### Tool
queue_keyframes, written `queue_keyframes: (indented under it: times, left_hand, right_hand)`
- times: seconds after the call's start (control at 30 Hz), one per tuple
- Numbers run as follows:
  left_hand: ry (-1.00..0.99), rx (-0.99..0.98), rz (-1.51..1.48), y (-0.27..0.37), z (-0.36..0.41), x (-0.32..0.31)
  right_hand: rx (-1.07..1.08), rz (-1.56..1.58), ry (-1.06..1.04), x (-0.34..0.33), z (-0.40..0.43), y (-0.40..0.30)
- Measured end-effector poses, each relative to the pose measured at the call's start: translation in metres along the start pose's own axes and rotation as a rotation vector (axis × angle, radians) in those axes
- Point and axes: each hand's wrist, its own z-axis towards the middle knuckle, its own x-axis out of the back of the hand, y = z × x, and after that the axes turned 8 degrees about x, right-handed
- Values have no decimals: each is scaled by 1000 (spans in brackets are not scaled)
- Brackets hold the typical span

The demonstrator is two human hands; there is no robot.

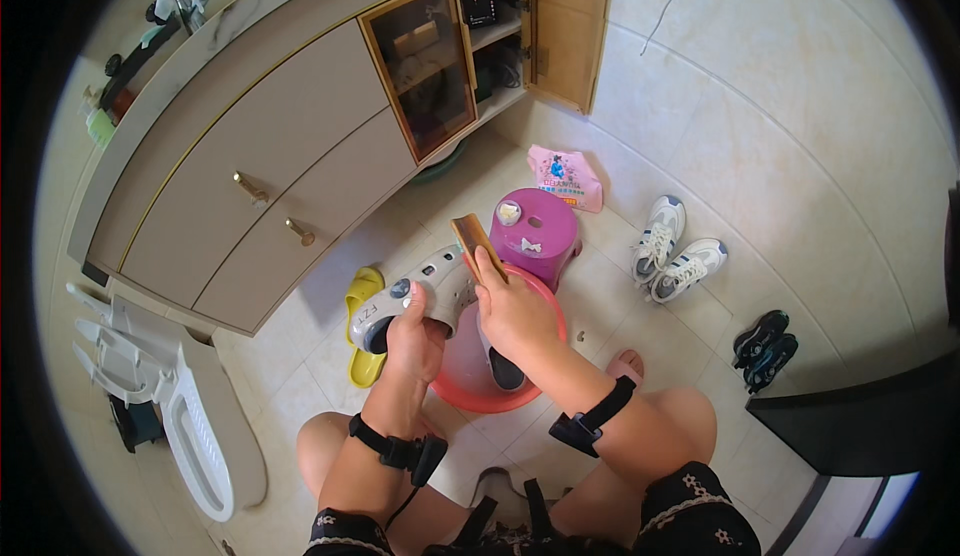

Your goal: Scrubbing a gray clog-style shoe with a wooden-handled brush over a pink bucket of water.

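My left hand (417,338) grips a grey clog shoe (420,293) by its heel strap end, with the thumb on top. A wooden-backed brush (477,244) is held in my right hand (517,314), against the toe part of the clog; its bristles are mostly hidden. Beneath both hands stands a red plastic basin (480,403) of cloudy water. A second shoe with a dark insole (506,372) lies in the basin, partly covered by my right wrist.
Past the basin stands a purple stool (536,218) carrying a small white container (508,213). Behind it is a pink detergent bag (568,178). Yellow slippers (366,367), white sneakers (660,237) and black shoes (765,349) rest on the tiles. A cabinet door (566,34) hangs open; a toilet (217,436) is at left.
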Motion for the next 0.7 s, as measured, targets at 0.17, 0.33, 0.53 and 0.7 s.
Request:
queue_keyframes:
  times: [0.17, 0.33, 0.53, 0.7]
  left_hand:
    - [-37, 28, -82, 6, 2, 22]
    - [-36, 78, -130, 8, -5, -5]
    - [-30, 86, -142, 3, 5, 17]
    - [-17, 58, -181, 1, 2, 2]
  right_hand:
    - [140, 102, -186, -6, -29, -37]
    - [-3, -23, 1, 1, -2, -1]
    - [224, 30, -24, -19, -28, -22]
    - [23, -55, 39, -4, -3, 0]
